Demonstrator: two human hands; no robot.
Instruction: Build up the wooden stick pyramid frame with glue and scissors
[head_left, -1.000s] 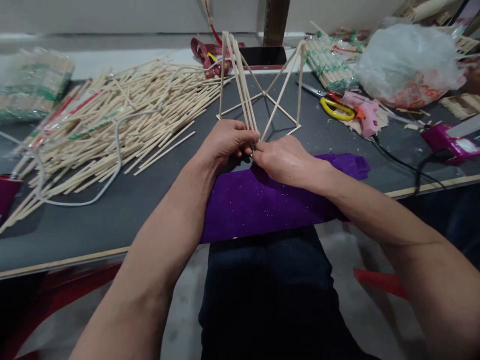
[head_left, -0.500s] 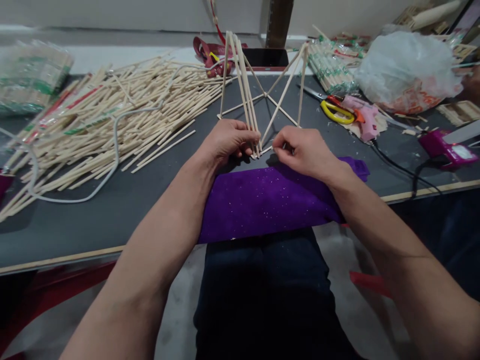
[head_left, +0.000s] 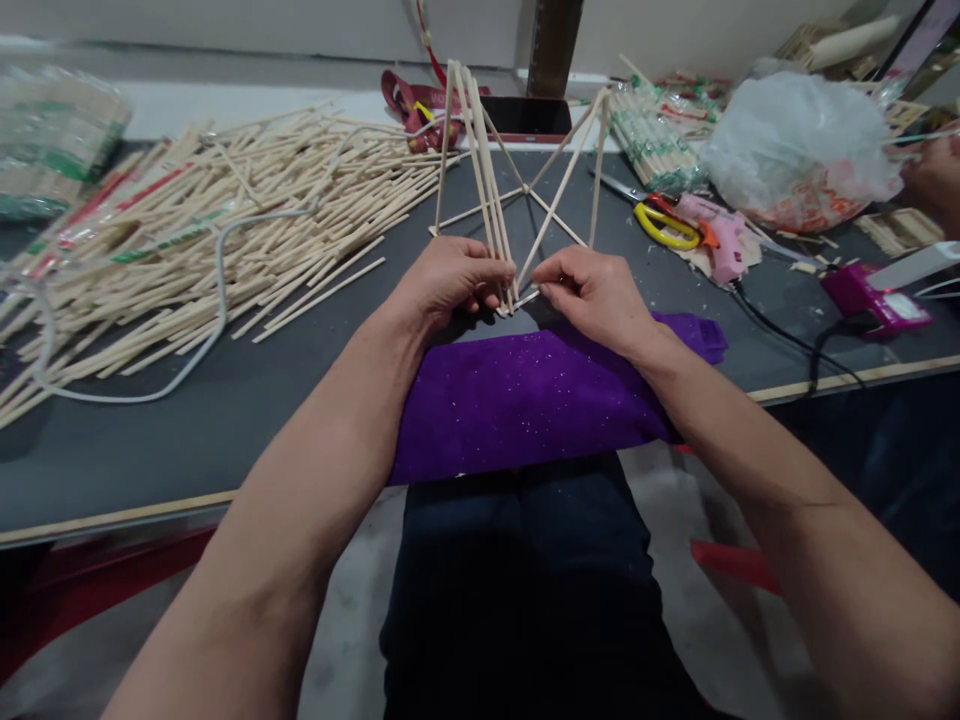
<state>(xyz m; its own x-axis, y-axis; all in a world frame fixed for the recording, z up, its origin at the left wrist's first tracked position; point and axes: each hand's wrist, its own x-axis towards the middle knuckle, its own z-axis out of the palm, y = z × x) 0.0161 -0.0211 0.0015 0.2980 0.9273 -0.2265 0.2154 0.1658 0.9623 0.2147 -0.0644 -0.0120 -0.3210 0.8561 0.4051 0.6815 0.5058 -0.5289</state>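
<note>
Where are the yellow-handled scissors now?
In the head view, the scissors lie right of centre on the grey tabletop, beyond the person's right hand and just left of the pink glue gun.

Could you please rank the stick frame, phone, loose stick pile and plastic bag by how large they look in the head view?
1. Loose stick pile
2. Stick frame and plastic bag: no clear order, the frame being open
3. Phone

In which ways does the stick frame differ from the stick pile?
The frame stands upright; the pile is a low heap on the table.
The frame has few sticks, which meet at corners; the pile has many, mostly loose.
The left hand holds the frame's near sticks; no hand touches the pile.
Both consist of thin, pale sticks.
</note>
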